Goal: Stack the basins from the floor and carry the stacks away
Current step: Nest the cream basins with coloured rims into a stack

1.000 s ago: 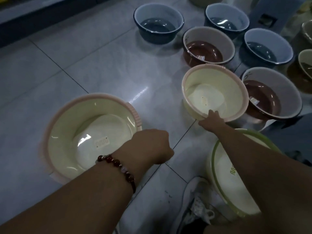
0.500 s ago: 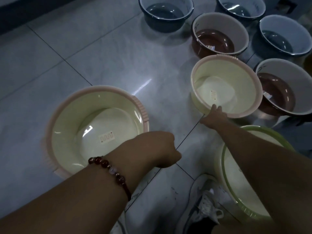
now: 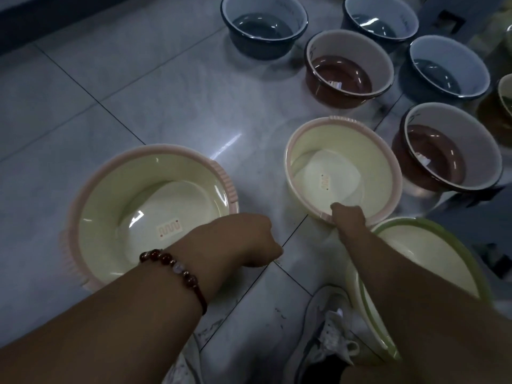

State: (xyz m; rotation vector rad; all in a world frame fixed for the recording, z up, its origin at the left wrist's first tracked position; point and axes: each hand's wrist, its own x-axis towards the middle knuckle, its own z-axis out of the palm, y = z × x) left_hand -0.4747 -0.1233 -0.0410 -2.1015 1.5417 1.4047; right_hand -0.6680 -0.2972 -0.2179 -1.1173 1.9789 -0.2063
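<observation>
While my view stays dim, I can make out a white shoe nearest me on the tiled floor, with a green-rimmed basin tilted just beside it under the right forearm. My left hand hangs above the floor with its fingers curled in together, gripping nothing I can see, just beside the near rim of the large pink-rimmed basin; a beaded bracelet circles that wrist. That basin sits upright towards the floor's left side, cream inside, with a small label on its bottom. My right hand is clamped on the near rim of the smaller pink-rimmed basin, thumb over the lip and inside; I cannot tell whether this basin is lifted or resting on the floor. Just to its right stands a brown basin, close to it but apart. Farther off is a second brown basin, and beyond and beside that are three blue basins: one at the far middle, one farther right, one right of the brown one. A yellowish basin is cut off at the right edge of the view
</observation>
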